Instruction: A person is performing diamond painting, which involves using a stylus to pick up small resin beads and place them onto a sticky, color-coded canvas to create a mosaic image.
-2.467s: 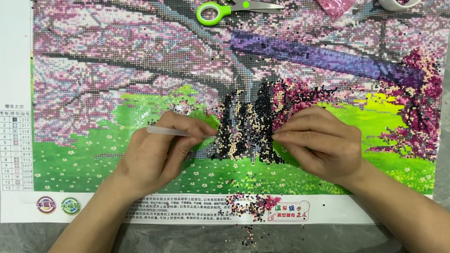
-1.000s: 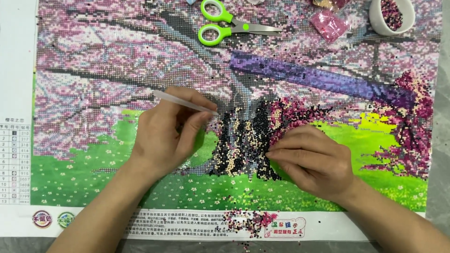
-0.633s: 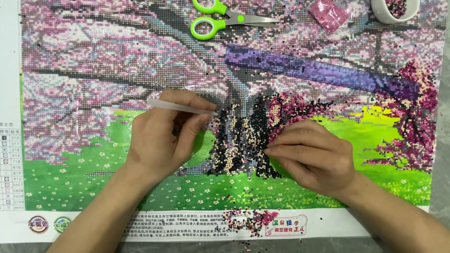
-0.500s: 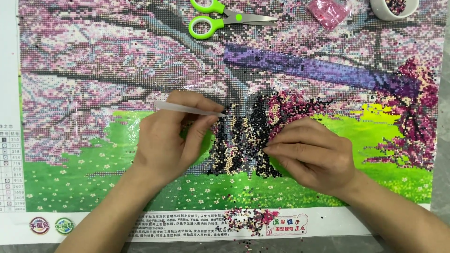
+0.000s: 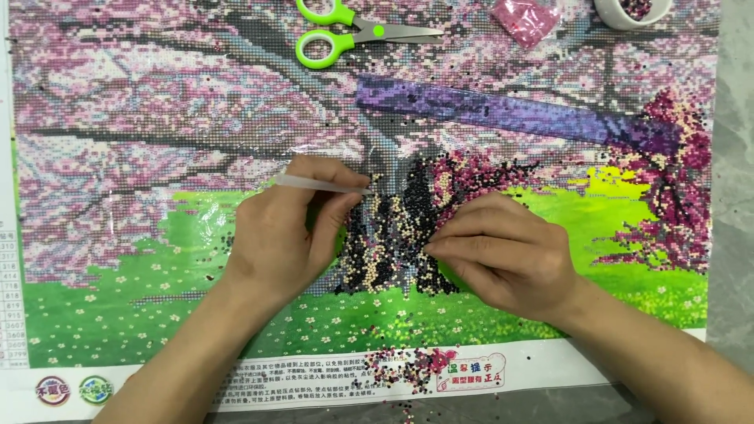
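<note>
White plastic pen (image 5: pixel 322 184), pinched in the left hand (image 5: pixel 287 235), has lifted from the lower trunk edge to the top of the beaded patch (image 5: pixel 393 235) on the canvas (image 5: pixel 157 102) — so placing has moved upward — while the right hand (image 5: pixel 510 255), fingertips closed together, stays pressed at the patch's right edge.

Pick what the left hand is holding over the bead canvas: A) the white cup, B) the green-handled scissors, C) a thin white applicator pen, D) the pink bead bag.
C: the left hand grips a thin white applicator pen whose tip reaches the dark bead patch, while the green-handled scissors lie untouched near the canvas's top edge.
</note>
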